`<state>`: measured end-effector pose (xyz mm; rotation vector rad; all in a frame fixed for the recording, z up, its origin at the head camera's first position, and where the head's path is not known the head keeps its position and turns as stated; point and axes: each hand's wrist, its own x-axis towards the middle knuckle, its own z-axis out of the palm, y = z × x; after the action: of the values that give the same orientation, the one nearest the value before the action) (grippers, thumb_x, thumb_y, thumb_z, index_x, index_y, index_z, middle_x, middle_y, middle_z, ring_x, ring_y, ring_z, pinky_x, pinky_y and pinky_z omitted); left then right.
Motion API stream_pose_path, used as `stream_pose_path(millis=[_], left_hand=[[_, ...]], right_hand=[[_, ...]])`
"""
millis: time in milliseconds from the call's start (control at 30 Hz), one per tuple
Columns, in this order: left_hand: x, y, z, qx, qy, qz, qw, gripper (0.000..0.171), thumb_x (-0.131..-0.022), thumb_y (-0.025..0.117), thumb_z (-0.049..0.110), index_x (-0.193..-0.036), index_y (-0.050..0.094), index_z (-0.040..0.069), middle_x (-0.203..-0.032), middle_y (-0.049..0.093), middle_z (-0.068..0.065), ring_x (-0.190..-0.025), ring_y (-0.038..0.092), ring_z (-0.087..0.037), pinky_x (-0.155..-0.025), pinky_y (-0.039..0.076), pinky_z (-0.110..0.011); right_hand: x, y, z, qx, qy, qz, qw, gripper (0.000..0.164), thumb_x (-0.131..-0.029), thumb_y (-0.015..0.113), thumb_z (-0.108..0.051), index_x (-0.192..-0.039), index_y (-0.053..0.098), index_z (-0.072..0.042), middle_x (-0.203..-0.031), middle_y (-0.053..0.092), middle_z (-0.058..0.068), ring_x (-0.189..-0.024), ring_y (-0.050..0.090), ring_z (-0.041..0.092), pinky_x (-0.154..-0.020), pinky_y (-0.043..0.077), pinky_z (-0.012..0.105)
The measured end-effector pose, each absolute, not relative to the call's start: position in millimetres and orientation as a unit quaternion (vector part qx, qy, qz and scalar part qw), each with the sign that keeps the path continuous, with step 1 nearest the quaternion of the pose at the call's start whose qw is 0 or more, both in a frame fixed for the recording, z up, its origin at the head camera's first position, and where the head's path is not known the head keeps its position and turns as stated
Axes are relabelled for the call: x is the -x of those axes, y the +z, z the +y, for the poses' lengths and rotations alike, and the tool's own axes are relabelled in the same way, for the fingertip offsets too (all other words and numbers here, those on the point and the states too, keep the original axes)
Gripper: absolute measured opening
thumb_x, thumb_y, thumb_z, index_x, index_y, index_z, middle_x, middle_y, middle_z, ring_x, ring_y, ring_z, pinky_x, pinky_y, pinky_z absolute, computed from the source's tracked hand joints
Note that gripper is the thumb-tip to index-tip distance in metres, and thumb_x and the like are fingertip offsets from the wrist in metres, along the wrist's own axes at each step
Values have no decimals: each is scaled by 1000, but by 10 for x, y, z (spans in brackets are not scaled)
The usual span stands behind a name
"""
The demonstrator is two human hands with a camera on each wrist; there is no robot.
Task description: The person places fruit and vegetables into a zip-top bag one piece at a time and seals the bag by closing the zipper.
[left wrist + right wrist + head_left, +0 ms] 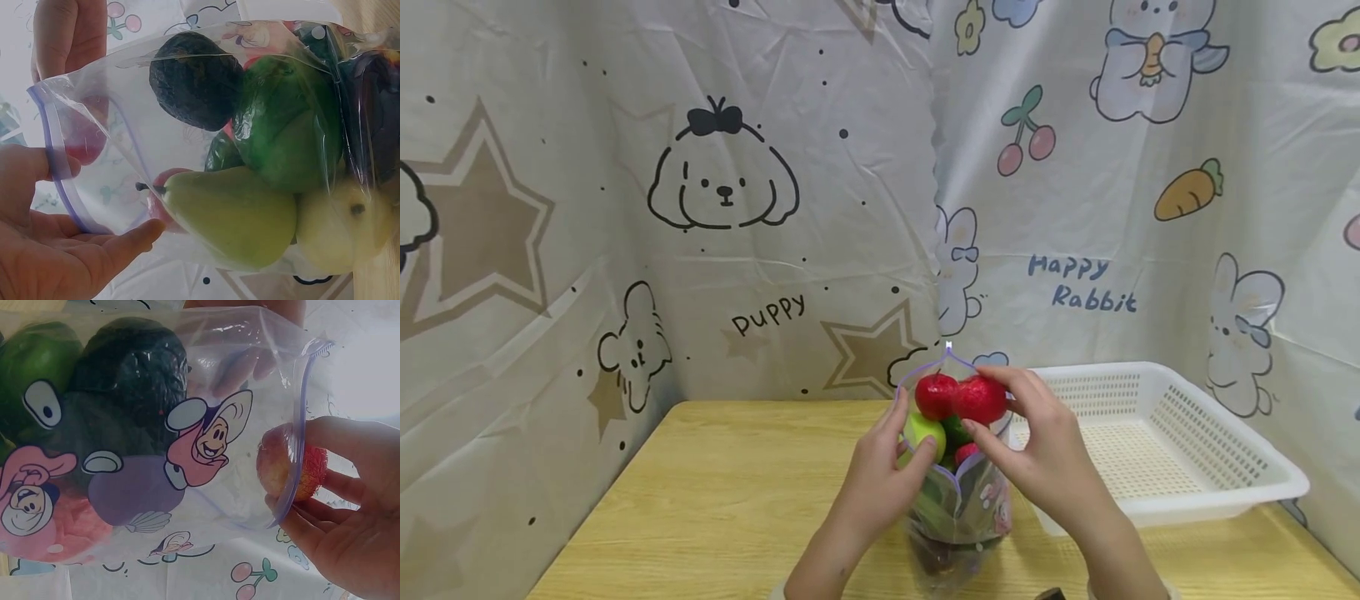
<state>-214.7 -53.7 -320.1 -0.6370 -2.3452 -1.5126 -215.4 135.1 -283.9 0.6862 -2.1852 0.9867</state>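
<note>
A clear zip bag (957,521) with a purple rim and cartoon prints stands upright on the table, full of fruit. My right hand (1052,446) grips a red apple (311,472) at the bag's mouth, thumb and fingers around it. Against it in the head view sits another red apple (936,395). At the opposite side of the mouth, my left hand (880,467) holds the bag by its rim, the thumb near a yellow-green pear (234,215). Through the plastic show a dark, rough avocado-like fruit (195,81), a large green fruit (287,122) and a pale yellow fruit (340,215).
A white perforated plastic basket (1217,504) stands on the right of the wooden table (722,492), close behind the right hand. A printed cloth (850,208) hangs around the table's back and sides. A small dark object (1051,594) shows at the bottom edge.
</note>
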Motion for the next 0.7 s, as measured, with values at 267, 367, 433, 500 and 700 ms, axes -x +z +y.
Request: stream_pose_path(millis=[267,367,433,500,700], left_hand=[[2154,-3222,-527,218,-520,-813,143,64,-93,54,26,-145,26,2,-154,23,-18,-138,23,-29,-92,49,-43],[2156,-3229,-523,215,-521,-813,144,64,-92,55,26,-145,26,2,-154,23,-17,-138,23,-29,-92,48,-43],[2155,-3231,-521,213,-520,-814,146,64,-92,55,26,-145,27,2,-154,24,-17,-138,24,-29,-92,48,-42],[2152,-3227,-523,211,-519,-815,148,63,-92,55,25,-144,28,2,-154,24,-16,-138,24,-28,-92,48,-41],[2170,-3219,-545,197,-513,-821,154,61,-92,55,27,-144,31,4,-154,27,-13,-137,28,-26,-91,49,-39]], right_hand=[[2156,-2852,1398,-285,354,-825,335,45,-77,74,-12,-119,57,-11,-115,62,8,-108,57,21,-82,57,45],[2136,-2846,1411,-281,339,-830,343,37,-78,71,-12,-113,60,-11,-111,63,6,-105,58,19,-80,58,44],[2102,-2833,1410,-270,326,-836,350,31,-80,70,-13,-109,62,-12,-106,63,4,-97,59,15,-76,59,41],[2053,-2813,1404,-257,308,-846,352,24,-82,68,-15,-106,65,-15,-93,61,0,-84,57,11,-69,59,36],[1846,-2773,1311,-266,248,-888,282,22,-87,60,-41,-107,64,-30,-60,42,-13,-55,42,2,-49,42,21]])
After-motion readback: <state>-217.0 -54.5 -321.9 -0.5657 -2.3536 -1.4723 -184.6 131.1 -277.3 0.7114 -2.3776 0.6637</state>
